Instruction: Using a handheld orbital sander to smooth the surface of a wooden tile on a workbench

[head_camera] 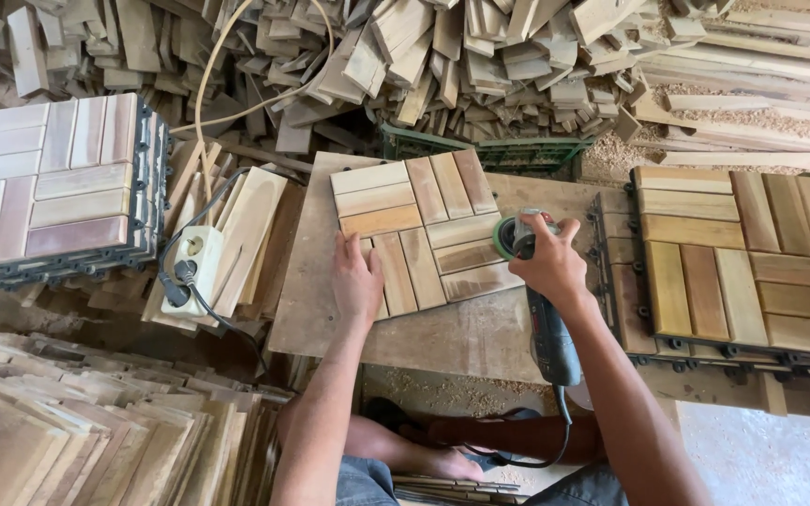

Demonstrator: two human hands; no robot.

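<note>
Tile (424,230) slatted wood, square | left hand (356,281) flat on it, grip wide | right hand (550,267) grip holding sander (541,309)

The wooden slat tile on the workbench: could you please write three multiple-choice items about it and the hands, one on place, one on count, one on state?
1. Where does the left hand rest?
A. On the near left corner of the wooden slat tile
B. On the white power strip
C. On the stack of tiles at far left

2. How many slat groups make up the tile's face?
A. Two
B. Four
C. Six

3. How is the power sander held?
A. Lying loose on the workbench
B. Hanging by its cable
C. Gripped by the right hand, its head at the tile's right edge

Answers: 1 A, the palm lies flat on that corner. 2 B, four groups alternate in direction like a chequer. 3 C, the fingers wrap round the tool's body near its green head.
</note>
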